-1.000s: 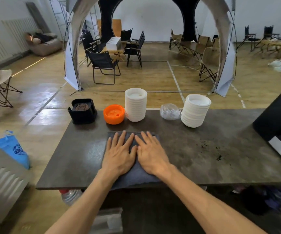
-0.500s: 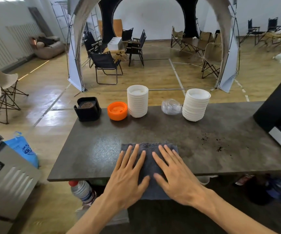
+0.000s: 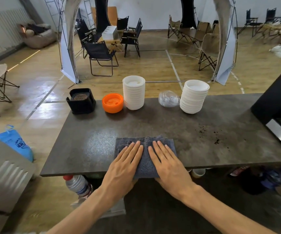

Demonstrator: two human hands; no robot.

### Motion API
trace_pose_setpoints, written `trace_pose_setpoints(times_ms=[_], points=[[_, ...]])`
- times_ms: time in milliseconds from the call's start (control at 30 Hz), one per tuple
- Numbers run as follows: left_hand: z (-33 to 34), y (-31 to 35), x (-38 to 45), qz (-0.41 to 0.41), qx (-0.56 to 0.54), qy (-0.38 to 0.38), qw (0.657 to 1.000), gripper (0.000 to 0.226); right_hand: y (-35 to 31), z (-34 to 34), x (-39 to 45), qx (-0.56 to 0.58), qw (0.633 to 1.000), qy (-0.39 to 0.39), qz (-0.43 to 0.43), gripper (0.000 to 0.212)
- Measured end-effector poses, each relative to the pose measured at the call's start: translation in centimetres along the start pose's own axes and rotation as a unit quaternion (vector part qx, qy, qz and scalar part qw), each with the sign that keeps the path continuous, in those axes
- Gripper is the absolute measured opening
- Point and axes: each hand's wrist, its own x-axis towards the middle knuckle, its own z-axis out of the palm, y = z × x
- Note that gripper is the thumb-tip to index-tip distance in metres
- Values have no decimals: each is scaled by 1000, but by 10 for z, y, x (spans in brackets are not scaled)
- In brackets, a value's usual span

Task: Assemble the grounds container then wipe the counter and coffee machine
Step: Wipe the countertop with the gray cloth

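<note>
A dark grey cloth (image 3: 145, 159) lies flat at the near edge of the dark stone counter (image 3: 170, 122), slightly overhanging it. My left hand (image 3: 124, 164) and my right hand (image 3: 168, 164) press on the cloth palm down, side by side, fingers straight. Scattered coffee grounds (image 3: 216, 141) speckle the counter to the right of the cloth. The black grounds container (image 3: 81, 101) stands at the far left corner with a round grille on top. The black and steel coffee machine (image 3: 278, 102) fills the right edge, partly cut off.
Along the far edge stand an orange lid (image 3: 112, 103), two stacks of white lids (image 3: 133, 92) (image 3: 193, 97) and a clear plastic dome (image 3: 169, 98). Below the counter a water bottle (image 3: 78, 184) shows. A grey metal cabinet (image 3: 1, 179) and blue bag (image 3: 16, 142) sit left.
Both hands have dragged the cloth from the counter's middle back to its near edge and a little to the right. The fingers have drawn closer together since half a second ago.
</note>
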Motion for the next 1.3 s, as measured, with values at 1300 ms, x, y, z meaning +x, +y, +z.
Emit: trace_pose_setpoints(times_ms=[1300], points=[[-38,-116,12,-153,-183,-8,971,74,-39,-4,130,146,988,-51,16,68]])
